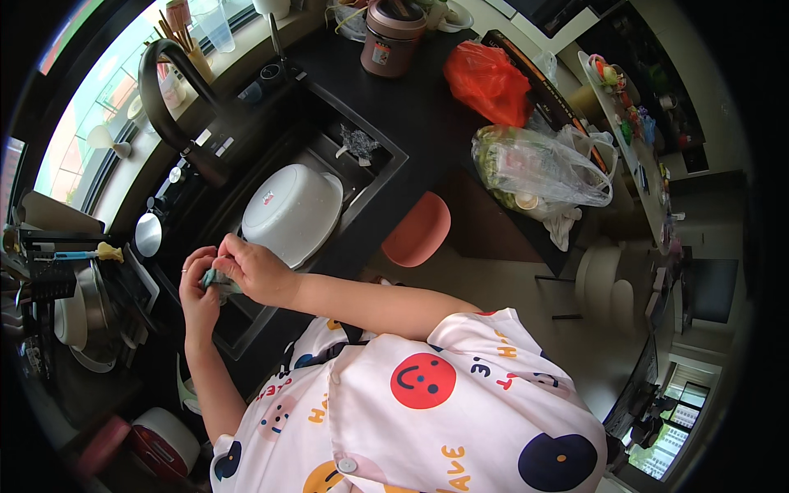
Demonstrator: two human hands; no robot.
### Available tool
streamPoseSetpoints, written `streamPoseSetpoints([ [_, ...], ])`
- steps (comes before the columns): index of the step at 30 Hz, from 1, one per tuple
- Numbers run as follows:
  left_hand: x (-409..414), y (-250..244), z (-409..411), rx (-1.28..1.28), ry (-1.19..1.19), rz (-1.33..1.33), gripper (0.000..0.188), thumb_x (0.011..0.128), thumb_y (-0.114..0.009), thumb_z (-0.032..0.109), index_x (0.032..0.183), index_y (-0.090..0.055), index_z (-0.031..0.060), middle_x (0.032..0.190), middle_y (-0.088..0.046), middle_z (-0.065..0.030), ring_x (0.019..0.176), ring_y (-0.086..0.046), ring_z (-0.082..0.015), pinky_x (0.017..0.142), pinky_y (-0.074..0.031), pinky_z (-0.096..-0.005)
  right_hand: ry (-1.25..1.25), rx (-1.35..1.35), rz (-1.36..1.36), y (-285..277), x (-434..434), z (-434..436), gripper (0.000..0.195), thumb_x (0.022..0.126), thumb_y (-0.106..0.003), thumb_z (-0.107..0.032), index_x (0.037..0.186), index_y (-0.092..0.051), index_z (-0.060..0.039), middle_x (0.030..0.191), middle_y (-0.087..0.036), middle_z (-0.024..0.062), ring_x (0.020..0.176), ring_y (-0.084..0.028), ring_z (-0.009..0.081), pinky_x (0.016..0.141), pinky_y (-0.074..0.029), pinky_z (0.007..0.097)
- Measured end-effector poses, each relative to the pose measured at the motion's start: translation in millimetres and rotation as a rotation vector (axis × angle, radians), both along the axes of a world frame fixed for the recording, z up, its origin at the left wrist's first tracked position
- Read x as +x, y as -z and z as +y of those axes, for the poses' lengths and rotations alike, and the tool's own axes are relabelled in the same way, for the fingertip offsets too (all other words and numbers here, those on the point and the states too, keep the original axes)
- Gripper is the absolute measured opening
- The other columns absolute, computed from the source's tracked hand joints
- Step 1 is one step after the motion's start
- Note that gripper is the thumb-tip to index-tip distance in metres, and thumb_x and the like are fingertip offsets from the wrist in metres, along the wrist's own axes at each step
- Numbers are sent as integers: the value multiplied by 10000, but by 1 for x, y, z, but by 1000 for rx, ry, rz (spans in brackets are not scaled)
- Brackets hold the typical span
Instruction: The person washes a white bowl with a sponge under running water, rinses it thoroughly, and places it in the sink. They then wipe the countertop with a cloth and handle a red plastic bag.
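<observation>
Both hands meet over the near left part of the black sink. My left hand is closed around a crumpled greenish cloth. From the other side my right hand grips the same cloth, its thumb and fingers bent against it; much of the cloth is hidden by the fingers. Beside my right hand a white plastic basin lies upside down in the sink, a second white rim showing under it. A black faucet arches over the sink's far side. Steel-wool scrubber sits in the sink's right corner.
On the counter stand a pink lidded container, a red plastic bag and a clear bag of green vegetables. A dish rack with bowls is at the left. A pink bin stands below the counter edge.
</observation>
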State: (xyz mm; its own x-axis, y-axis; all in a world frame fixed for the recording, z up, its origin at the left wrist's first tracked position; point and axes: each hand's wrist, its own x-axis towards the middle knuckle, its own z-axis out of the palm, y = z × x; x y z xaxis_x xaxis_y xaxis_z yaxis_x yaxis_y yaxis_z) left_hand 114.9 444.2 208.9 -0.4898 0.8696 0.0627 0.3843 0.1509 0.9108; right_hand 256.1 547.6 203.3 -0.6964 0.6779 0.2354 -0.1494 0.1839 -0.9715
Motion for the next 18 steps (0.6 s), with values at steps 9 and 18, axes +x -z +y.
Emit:
streamPoseSetpoints([
  [9,-38,-11,-47,-85,-20,-412,220,699,-439,-92,829,-602,-23,862,-583,-15,746,-523,-98,687,-396,-220,-169,438,-315,-25,11,15,415,872,-642,-493,856,-579,-83,681,-662,74,628,-661,299,581,-506,403],
  [18,-23,-29,-37,-184,198,201,294,733,-774,73,947,-586,5,899,-586,-73,828,-549,-147,741,-439,-283,-278,78,-316,-53,-1,-3,308,935,-599,-333,942,-597,-24,793,-693,167,774,-679,371,717,-524,453],
])
